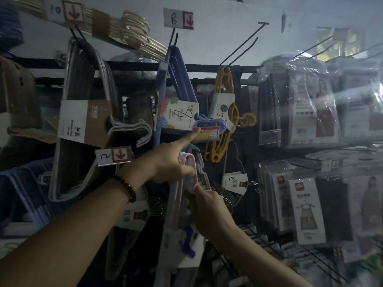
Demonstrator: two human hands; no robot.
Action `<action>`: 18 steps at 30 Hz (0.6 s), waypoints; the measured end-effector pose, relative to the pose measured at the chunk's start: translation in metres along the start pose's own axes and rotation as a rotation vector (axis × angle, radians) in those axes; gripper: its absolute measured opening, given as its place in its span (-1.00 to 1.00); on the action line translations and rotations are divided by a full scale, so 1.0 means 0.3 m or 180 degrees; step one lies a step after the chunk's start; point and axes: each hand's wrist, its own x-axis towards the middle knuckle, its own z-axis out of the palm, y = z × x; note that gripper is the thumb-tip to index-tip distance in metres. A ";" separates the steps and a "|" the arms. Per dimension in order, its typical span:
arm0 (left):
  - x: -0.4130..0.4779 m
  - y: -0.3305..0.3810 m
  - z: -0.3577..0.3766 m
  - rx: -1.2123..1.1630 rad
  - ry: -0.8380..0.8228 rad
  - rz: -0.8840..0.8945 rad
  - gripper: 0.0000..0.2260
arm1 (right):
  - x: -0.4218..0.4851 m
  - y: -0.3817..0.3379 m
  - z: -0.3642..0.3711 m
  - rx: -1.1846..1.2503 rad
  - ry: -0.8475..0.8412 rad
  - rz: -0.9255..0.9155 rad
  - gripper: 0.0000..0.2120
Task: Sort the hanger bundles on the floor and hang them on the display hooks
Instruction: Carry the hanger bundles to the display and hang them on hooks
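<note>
The sleeved hanger bundle (83,112) hangs left of the middle hanger bundle (178,114), clip hangers (224,79) right of it. A lower hanger bundle (179,195) sits beneath; apron packets (306,206) hang farthest right.

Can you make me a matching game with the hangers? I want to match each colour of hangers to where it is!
Things:
1 pink hanger bundle
2 blue hanger bundle
3 yellow hangers
4 white hanger bundle

Places:
A under the tag marked 8
B wrapped in a brown-and-white card
C gripped by the right hand
D wearing a card marked 10.5

Pairs: 1-C, 2-A, 3-D, 4-B
</note>
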 end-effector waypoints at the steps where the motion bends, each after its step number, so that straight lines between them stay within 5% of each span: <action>1: 0.000 -0.001 -0.013 0.0243 -0.0026 -0.0022 -0.06 | 0.001 0.016 -0.006 -0.0254 0.0025 -0.0016 -0.87; 7: 0.014 -0.026 -0.057 0.0661 0.0042 0.0111 -0.37 | 0.019 0.104 -0.082 -0.0884 0.0037 0.0107 -0.56; 12: 0.016 -0.020 -0.042 0.0638 0.0175 -0.0007 -0.42 | 0.066 0.139 -0.132 -0.0967 0.0270 0.0236 -0.71; 18: 0.015 0.008 -0.023 0.0937 0.0230 -0.0191 -0.17 | 0.142 0.159 -0.106 -0.1082 0.0179 0.0349 -0.65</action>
